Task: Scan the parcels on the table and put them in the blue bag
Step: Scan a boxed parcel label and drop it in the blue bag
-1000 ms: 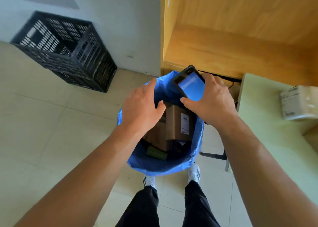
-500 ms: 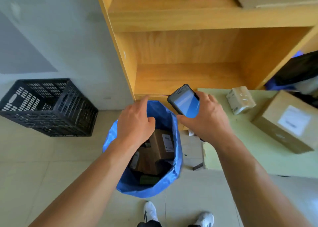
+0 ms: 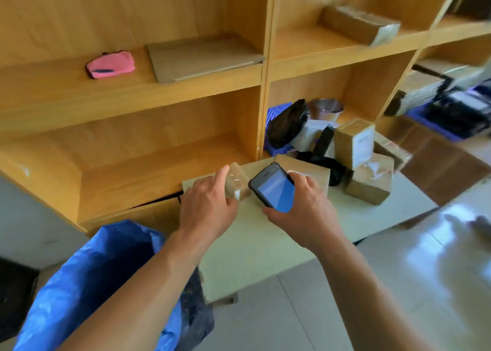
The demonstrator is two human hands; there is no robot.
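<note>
My left hand reaches over the table's far left corner; its index finger and thumb lie against a small tape-wrapped parcel that rests on the pale green table. My right hand holds a black handheld scanner with a lit blue screen, just right of that parcel. A brown box stands behind the scanner. Further right, stacked cardboard parcels and black poly bags crowd the table's back. The open blue bag stands on the floor at lower left, under my left forearm.
Wooden shelves rise right behind the table, holding a pink pouch, flat cardboard, a steel cup and more boxes. A black crate's corner shows at far left. Tiled floor lies to the right.
My view swung up from the bag to the table and shelves. My left hand left the bag's rim and went to the small parcel. The scanner moved over the table with my right hand.
</note>
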